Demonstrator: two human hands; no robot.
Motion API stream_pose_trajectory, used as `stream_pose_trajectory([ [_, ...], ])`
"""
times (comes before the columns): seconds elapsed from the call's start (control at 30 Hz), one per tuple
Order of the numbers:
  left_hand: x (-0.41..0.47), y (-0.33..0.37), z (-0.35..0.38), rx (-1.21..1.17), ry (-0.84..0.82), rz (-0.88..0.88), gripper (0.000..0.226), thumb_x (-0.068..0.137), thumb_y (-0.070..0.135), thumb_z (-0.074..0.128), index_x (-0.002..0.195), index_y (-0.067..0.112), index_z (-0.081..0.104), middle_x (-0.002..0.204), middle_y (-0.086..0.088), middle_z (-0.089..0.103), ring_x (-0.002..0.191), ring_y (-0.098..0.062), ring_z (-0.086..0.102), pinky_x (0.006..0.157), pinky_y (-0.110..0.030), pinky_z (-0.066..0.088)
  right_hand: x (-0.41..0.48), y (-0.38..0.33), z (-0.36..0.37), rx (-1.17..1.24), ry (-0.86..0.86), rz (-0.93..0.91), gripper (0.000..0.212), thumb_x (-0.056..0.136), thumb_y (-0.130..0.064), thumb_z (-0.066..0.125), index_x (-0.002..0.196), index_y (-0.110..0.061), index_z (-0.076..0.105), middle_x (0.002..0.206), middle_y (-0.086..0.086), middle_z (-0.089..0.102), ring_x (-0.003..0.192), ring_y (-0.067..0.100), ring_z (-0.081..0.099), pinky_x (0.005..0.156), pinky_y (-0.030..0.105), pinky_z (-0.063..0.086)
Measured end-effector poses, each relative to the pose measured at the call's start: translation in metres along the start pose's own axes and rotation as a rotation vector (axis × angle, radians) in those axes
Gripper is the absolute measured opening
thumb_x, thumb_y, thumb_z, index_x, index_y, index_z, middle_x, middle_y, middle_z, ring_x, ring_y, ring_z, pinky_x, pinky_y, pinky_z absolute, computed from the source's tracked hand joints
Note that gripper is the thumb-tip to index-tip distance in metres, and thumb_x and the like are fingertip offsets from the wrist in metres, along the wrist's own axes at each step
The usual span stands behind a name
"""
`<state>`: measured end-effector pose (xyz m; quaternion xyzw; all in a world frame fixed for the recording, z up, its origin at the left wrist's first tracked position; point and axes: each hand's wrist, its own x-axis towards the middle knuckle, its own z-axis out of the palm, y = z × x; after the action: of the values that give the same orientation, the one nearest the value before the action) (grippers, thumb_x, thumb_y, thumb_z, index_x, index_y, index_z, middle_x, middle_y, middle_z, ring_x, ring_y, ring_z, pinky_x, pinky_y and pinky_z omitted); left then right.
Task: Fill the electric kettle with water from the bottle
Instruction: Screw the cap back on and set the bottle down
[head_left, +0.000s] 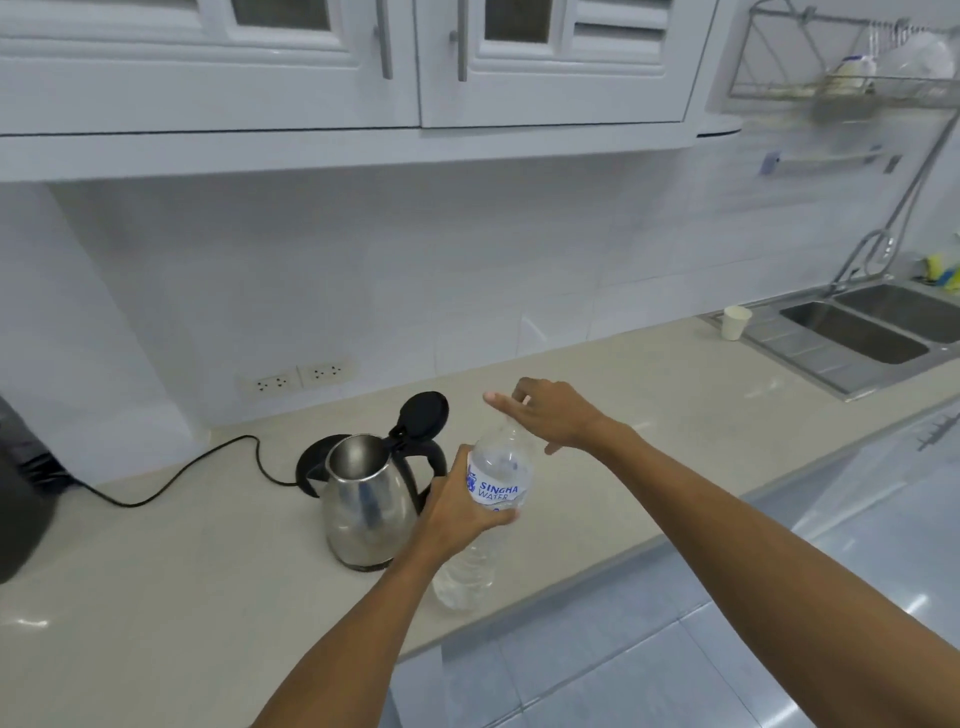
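A steel electric kettle (363, 499) stands on the beige counter (208, 571) with its black lid (423, 415) flipped up and its mouth open. Its black base (311, 462) lies just behind it with a cord running left. Right of the kettle a clear water bottle (493, 483) with a blue-lettered label stands near the counter's front edge. My left hand (457, 509) is wrapped around the bottle's middle. My right hand (550, 410) covers the bottle's top, fingers closed around the cap, which is hidden.
Two wall sockets (296, 376) sit behind the kettle. A dark object (21, 499) stands at the far left. A paper cup (735, 322) stands beside the steel double sink (883, 327) at the right. White cabinets (363, 62) hang overhead, and a dish rack (852, 67) hangs top right.
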<state>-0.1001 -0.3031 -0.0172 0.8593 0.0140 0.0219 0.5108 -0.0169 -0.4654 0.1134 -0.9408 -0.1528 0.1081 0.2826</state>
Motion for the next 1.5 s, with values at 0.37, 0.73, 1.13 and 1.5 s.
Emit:
stream_pose_trajectory([
  [0.37, 0.151, 0.008, 0.075, -0.059, 0.143, -0.067, 0.077, 0.072, 0.029, 0.098, 0.130, 0.030, 0.047, 0.104, 0.015, 0.070, 0.091, -0.009, 0.072, 0.074, -0.028, 0.058, 0.104, 0.108, -0.007, 0.262, -0.113, -0.105, 0.074, 0.067, -0.058, 0.085, 0.126, -0.032, 0.049, 0.115, -0.013, 0.065, 0.104, 0.009, 0.064, 0.082, 0.030, 0.058],
  [0.73, 0.234, 0.000, 0.087, -0.060, 0.126, -0.129, 0.080, 0.073, 0.028, 0.100, 0.133, 0.028, 0.047, 0.102, 0.023, 0.068, 0.090, 0.008, 0.067, 0.066, -0.004, 0.050, 0.189, 0.139, -0.026, 0.232, -0.117, -0.154, 0.069, 0.071, -0.056, 0.085, 0.123, -0.025, 0.053, 0.113, -0.009, 0.067, 0.100, 0.008, 0.065, 0.078, 0.021, 0.051],
  [1.13, 0.196, -0.005, 0.060, 0.022, -0.077, -0.119, 0.096, 0.079, 0.030, 0.097, 0.149, 0.021, 0.032, 0.133, 0.003, 0.063, 0.122, -0.019, 0.063, 0.096, -0.031, 0.053, 0.148, 0.123, -0.013, 0.204, -0.108, -0.073, 0.082, 0.074, -0.053, 0.083, 0.139, -0.020, 0.043, 0.121, -0.004, 0.060, 0.108, 0.019, 0.060, 0.079, 0.025, 0.046],
  [1.5, 0.065, -0.015, -0.002, 0.211, -0.053, -0.174, 0.069, 0.091, 0.045, 0.084, 0.146, 0.020, 0.052, 0.139, -0.003, 0.062, 0.128, -0.020, 0.061, 0.107, -0.037, 0.052, 0.080, 0.063, 0.047, -0.111, -0.071, 0.111, 0.056, 0.090, -0.062, 0.059, 0.097, -0.008, 0.049, 0.074, 0.005, 0.060, 0.069, 0.032, 0.068, 0.061, 0.034, 0.051],
])
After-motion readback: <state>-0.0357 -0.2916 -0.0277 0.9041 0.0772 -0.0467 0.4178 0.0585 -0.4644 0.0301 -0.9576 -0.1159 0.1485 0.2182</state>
